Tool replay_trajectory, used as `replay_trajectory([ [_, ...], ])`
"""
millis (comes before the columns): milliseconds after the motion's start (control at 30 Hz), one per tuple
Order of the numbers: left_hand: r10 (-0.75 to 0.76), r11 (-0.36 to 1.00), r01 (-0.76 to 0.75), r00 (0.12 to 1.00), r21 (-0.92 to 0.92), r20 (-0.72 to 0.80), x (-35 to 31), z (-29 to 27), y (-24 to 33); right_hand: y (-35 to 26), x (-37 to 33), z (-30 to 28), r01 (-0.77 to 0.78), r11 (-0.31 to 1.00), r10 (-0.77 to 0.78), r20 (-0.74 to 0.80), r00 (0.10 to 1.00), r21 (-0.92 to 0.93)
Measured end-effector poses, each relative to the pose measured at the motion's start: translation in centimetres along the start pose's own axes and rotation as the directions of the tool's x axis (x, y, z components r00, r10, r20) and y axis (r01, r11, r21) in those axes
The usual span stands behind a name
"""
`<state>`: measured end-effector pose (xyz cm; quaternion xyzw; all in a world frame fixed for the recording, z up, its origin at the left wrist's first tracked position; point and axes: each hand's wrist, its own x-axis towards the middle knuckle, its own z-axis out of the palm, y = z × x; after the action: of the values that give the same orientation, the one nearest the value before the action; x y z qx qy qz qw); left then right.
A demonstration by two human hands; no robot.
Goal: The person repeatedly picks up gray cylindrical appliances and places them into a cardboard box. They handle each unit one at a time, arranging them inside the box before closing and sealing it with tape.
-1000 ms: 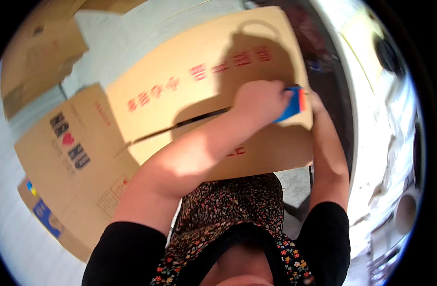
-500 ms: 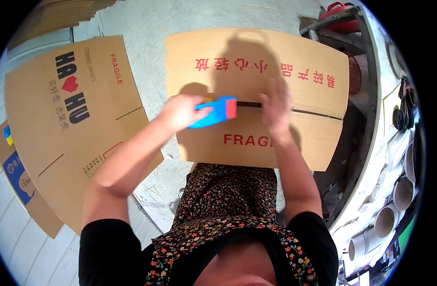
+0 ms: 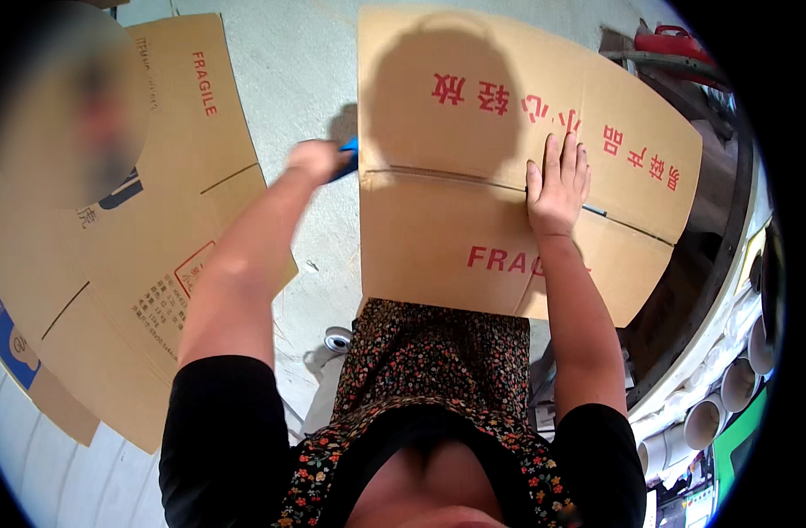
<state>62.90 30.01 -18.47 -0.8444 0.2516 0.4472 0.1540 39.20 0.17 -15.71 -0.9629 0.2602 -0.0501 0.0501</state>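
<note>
A large brown cardboard box (image 3: 429, 211) stands in front of me, its two top flaps meeting at a seam that runs left to right. My right hand (image 3: 559, 189) lies flat across this seam, fingers spread and pointing away from me. At the box's left edge my left hand (image 3: 313, 162) is closed round a blue tape dispenser (image 3: 348, 159). Most of the dispenser is hidden by the hand and the box edge, and the hand is slightly blurred. The shadow of my head falls on the far flap.
To the left leans a second, flattened cardboard box (image 3: 179, 194), with a blue-labelled carton (image 3: 11, 339) partly behind it. A roll of tape (image 3: 337, 340) is on the floor near my apron. On the right, a shelf (image 3: 729, 216) holds several white cups (image 3: 707, 421); a red object (image 3: 667, 42) sits beyond.
My left hand has carried the dispenser left, from above the seam to the box's left edge. My right hand has settled flat on the flaps, and the gap between them looks narrower.
</note>
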Motion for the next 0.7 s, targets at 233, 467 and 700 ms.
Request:
replay_trajectory([
  [233,-0.16,0.918,0.199,0.977,-0.344,0.139,2.2,7.0,1.8,-0.2,-0.3,-0.4,-0.047,0.999,0.046,0.034,0.998,0.02],
  [467,-0.326,0.945,0.326,0.926,-0.034,-0.188,-7.0,-3.6,0.9,-1.1,0.5,-0.8,-0.023,0.953,0.017,0.02,1.0,0.303],
  [700,-0.012,0.996,0.06,0.813,0.063,-0.582,-19.0,-14.0,13.3,4.0,-3.5,-0.9,0.401,0.751,-0.405,-0.114,0.907,0.525],
])
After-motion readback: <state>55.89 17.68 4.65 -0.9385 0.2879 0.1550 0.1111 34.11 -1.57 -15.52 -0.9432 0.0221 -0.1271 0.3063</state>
